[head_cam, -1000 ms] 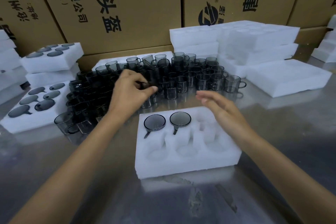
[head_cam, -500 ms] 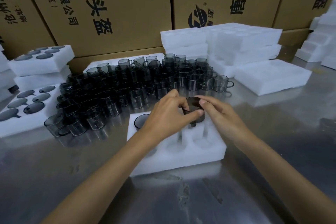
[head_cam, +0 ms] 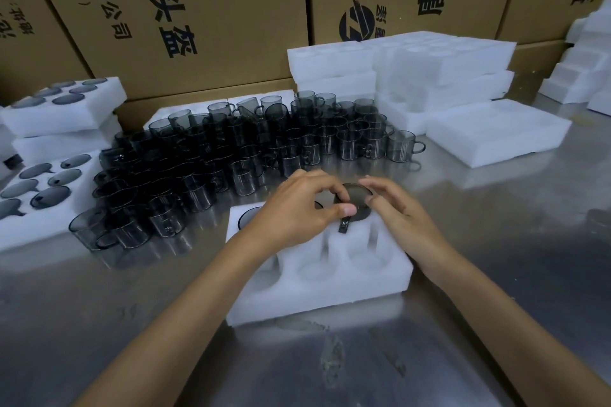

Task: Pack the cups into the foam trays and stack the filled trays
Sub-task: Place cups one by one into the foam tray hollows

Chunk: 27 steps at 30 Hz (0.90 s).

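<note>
Your left hand [head_cam: 297, 208] and right hand [head_cam: 396, 208] now both pinch a cup [head_cam: 355, 200] into the tray [head_cam: 317, 294] pocket at 1 o'clock; it has sunk since half a second ago; three pockets remain.

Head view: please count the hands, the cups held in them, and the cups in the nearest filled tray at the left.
2 hands: left hand, right hand
1 held cup
6 cups in the left tray
Total: 9

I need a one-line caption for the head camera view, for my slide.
Both hands, left hand and right hand, seat a dark cup into the foam tray on a steel table.
</note>
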Tool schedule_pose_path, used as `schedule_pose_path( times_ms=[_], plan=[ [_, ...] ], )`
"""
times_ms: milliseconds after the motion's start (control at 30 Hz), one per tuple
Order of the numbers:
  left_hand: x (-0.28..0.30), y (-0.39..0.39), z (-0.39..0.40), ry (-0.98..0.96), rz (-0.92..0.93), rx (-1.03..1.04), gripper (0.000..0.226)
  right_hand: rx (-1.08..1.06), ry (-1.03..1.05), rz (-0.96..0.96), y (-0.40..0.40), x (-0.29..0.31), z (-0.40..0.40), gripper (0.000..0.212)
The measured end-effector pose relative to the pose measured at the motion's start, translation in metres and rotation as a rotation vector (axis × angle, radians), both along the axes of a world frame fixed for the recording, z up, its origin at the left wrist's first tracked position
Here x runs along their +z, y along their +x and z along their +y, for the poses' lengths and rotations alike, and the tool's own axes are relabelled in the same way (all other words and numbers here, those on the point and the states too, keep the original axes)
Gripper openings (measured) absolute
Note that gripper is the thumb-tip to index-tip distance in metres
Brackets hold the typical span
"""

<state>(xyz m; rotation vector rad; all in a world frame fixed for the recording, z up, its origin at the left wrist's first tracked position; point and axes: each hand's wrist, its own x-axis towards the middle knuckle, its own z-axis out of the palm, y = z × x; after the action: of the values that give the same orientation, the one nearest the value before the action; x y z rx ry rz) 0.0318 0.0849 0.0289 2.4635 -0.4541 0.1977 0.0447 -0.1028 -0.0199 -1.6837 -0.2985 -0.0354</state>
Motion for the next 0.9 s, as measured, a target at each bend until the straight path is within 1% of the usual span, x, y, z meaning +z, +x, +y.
schedule_pose_path(
  times_ms=[167,267,367,400,500,533,600,700,733,900],
  plan=[
    [-0.007,-0.002,0.0,0.112,0.024,0.01,0.019,0.057,0.016,0.054,-0.001,-0.006,-0.005,0.033],
    [-0.011,-0.003,0.002,0.213,0.053,0.013,0.027,0.078,0.043,0.077,-0.001,-0.004,-0.007,0.036],
    [-0.016,-0.005,0.003,0.284,0.07,-0.038,0.036,0.108,0.068,0.076,-0.002,-0.001,-0.007,0.038],
    [-0.017,-0.006,0.005,0.269,0.075,-0.056,0.037,0.118,0.063,0.064,-0.002,0.001,-0.006,0.04],
    [-0.015,-0.007,0.01,0.07,0.079,-0.052,0.039,0.143,0.069,0.022,-0.005,0.002,-0.006,0.041],
    [-0.015,-0.007,0.01,0.041,0.062,-0.039,0.041,0.148,0.069,0.018,-0.006,0.002,-0.007,0.039],
    [-0.016,-0.006,0.01,0.099,0.03,-0.013,0.042,0.151,0.058,0.021,-0.007,0.001,-0.008,0.036],
    [-0.022,-0.003,0.009,0.297,0.033,0.019,0.044,0.117,-0.001,0.045,-0.006,0.001,-0.005,0.032],
    [-0.023,-0.003,0.009,0.325,0.049,0.026,0.045,0.116,-0.016,0.054,-0.005,0.002,-0.006,0.032],
    [-0.017,-0.001,0.009,0.262,0.105,0.055,0.042,0.191,-0.006,0.107,-0.004,0.006,-0.014,0.031]
  ],
)
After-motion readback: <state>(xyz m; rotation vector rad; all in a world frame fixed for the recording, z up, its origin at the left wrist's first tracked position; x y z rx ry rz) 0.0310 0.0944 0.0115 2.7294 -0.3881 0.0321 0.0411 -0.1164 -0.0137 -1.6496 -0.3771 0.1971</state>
